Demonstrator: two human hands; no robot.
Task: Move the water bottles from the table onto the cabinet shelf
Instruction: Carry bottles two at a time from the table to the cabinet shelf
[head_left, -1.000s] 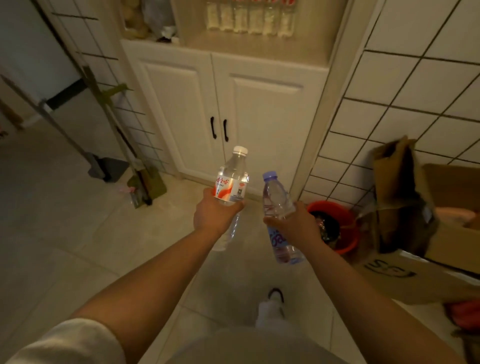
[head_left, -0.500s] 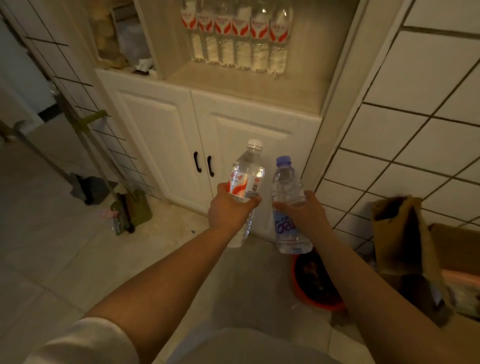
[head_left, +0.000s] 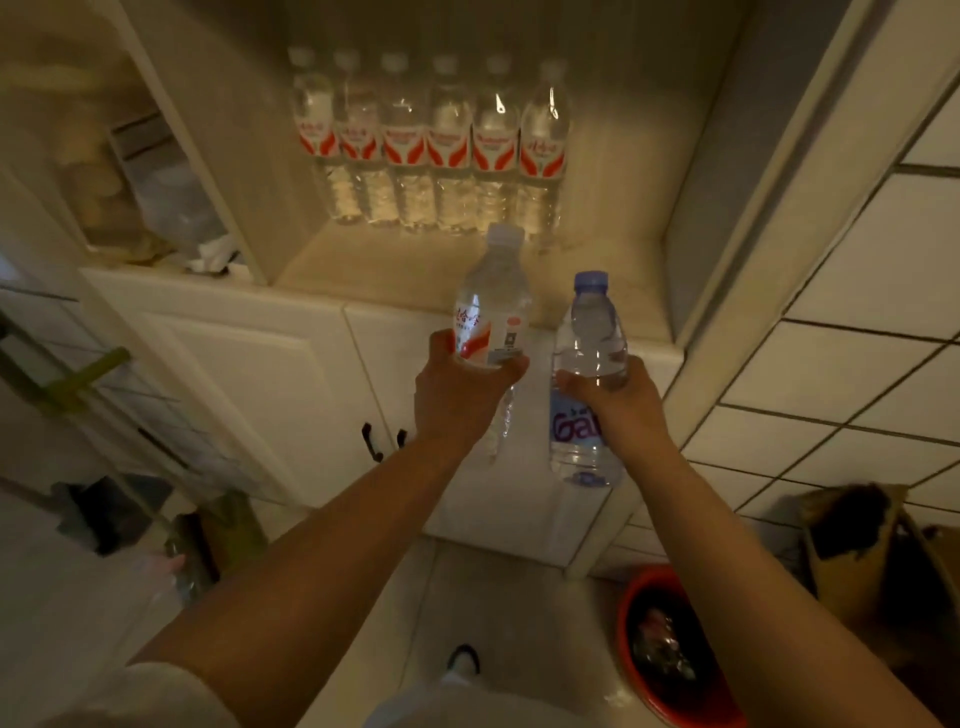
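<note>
Left hand (head_left: 457, 395) gripping red-label bottle (head_left: 493, 312); right hand (head_left: 623, 405) gripping purple-cap bottle (head_left: 589, 374)

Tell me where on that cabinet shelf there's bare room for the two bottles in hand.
The shelf is bare across its front, between the row of six bottles at the back and the front edge. A smaller gap lies right of the row, by the side wall. The back is crowded. The left hand and right hand each hold one bottle before the edge.
</note>
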